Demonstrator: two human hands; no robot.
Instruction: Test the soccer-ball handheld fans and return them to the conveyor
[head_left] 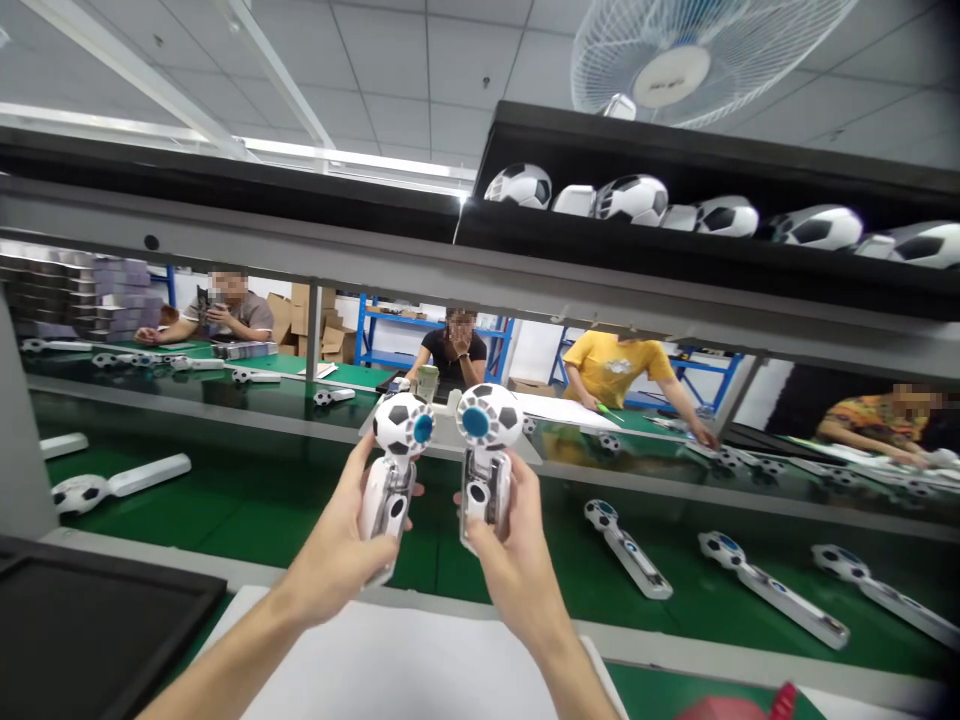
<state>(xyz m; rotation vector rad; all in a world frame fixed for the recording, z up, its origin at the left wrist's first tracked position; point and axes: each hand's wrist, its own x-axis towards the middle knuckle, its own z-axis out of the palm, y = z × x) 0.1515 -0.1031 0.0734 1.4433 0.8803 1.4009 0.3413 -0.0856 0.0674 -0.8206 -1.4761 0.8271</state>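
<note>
My left hand (346, 545) is closed around the white handle of a soccer-ball-headed toy (397, 455), its black-and-white ball head with a blue centre pointing up. My right hand (504, 545) grips a second, matching toy (487, 450) by its handle, also upright. The two ball heads stand side by side, almost touching, above the green conveyor belt (300, 520). Both toys are raised in front of me over a white sheet (390, 660).
Several matching toys (628, 548) lie along the belt to the right, and others at the left (112, 485). Ball-shaped parts (634, 198) line the black upper shelf under a fan (675, 50). Several people sit across the line. A black tray (82, 620) lies at bottom left.
</note>
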